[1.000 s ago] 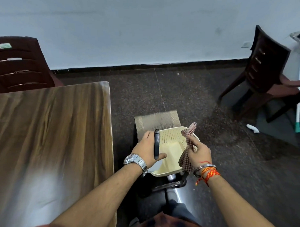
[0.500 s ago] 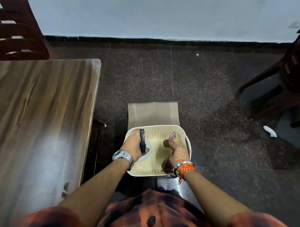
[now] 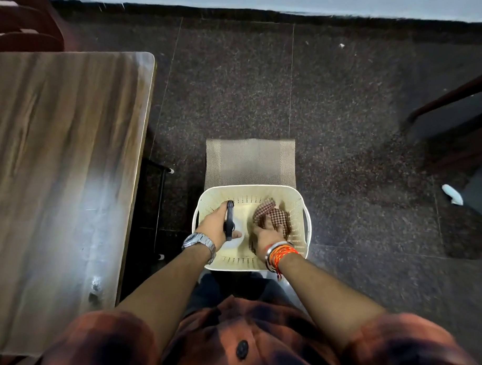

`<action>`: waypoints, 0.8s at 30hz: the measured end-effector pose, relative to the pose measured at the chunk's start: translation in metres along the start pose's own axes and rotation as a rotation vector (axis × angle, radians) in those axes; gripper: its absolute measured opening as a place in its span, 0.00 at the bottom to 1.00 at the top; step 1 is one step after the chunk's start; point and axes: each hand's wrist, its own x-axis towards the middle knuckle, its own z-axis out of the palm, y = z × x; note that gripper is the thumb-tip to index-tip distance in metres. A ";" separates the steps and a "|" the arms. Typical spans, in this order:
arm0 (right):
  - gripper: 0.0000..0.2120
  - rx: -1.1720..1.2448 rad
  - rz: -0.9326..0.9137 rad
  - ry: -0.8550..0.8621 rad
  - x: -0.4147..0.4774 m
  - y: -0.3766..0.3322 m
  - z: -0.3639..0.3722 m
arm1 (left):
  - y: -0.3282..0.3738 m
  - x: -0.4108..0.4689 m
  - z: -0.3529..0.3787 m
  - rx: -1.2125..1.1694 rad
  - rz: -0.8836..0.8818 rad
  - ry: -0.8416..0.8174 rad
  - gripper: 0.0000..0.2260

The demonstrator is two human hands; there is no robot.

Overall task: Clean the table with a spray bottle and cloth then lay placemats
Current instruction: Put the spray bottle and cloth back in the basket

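Observation:
A cream perforated basket point(image 3: 298, 205) stands low beside the wooden table point(image 3: 61, 161). Both my hands are inside it. My left hand point(image 3: 215, 224) is wrapped around a spray bottle point(image 3: 229, 219) with a black head and a white body. My right hand point(image 3: 267, 232) lies on a brown checked cloth point(image 3: 272, 214) against the basket's right side, with fingers curled into the fabric. A stack of beige woven placemats point(image 3: 251, 161) sticks out from under the basket's far side.
The table's right edge runs just left of the basket. Dark speckled floor surrounds it. A dark red chair point(image 3: 18, 26) stands at the table's far end, another dark chair point(image 3: 456, 112) at the right. A white scrap point(image 3: 452, 194) lies on the floor.
Both hands have gone down into the basket with the bottle and the cloth. The cloth, held up a second ago, now rests low inside it. My view has tilted downward.

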 end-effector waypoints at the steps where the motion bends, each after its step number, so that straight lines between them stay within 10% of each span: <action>1: 0.31 -0.023 -0.005 -0.019 0.003 0.000 0.004 | 0.000 0.002 -0.001 -0.003 0.008 -0.008 0.35; 15: 0.15 0.056 -0.061 0.251 -0.010 -0.006 -0.018 | 0.000 0.003 -0.027 0.319 -0.086 -0.127 0.31; 24: 0.10 0.398 -0.147 0.873 0.021 -0.020 -0.100 | 0.028 0.048 -0.084 -0.057 -0.071 0.401 0.13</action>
